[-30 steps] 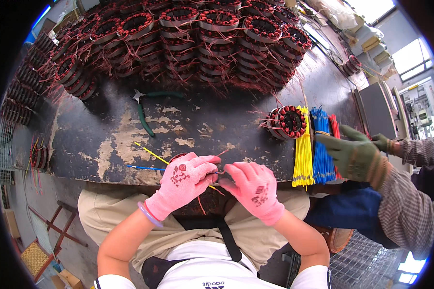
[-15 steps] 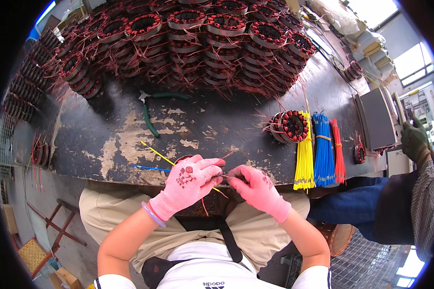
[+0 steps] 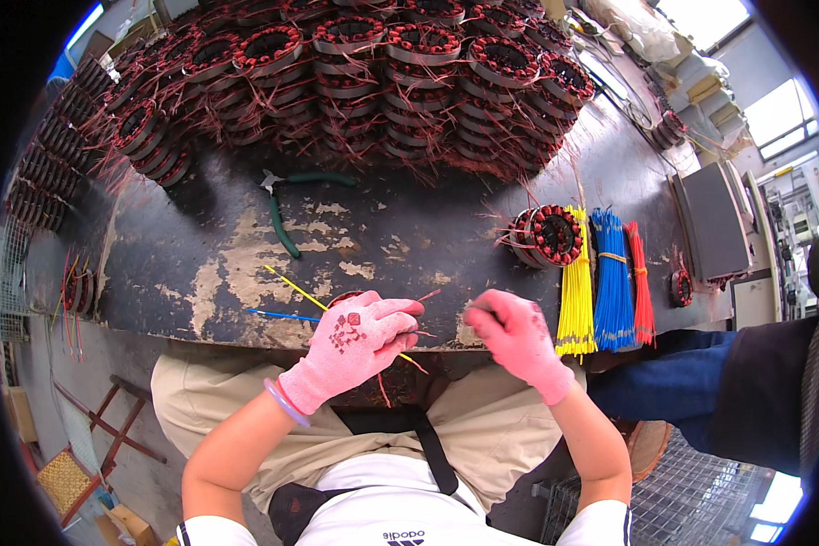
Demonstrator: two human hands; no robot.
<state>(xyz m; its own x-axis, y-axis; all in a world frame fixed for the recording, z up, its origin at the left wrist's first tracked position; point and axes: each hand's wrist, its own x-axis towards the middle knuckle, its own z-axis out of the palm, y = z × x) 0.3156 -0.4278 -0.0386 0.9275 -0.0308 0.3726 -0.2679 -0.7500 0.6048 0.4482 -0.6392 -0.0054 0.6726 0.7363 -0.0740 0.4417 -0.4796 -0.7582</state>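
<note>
Left hand (image 3: 359,341) grips a stator coil (image 3: 341,298) with leads fitted, right hand (image 3: 510,332) fisted pulling wire; stacked stators (image 3: 355,73) remain undone.

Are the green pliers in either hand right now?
No, the pliers lie on the bench near the stacked coils, apart from the left hand and the right hand.
</note>
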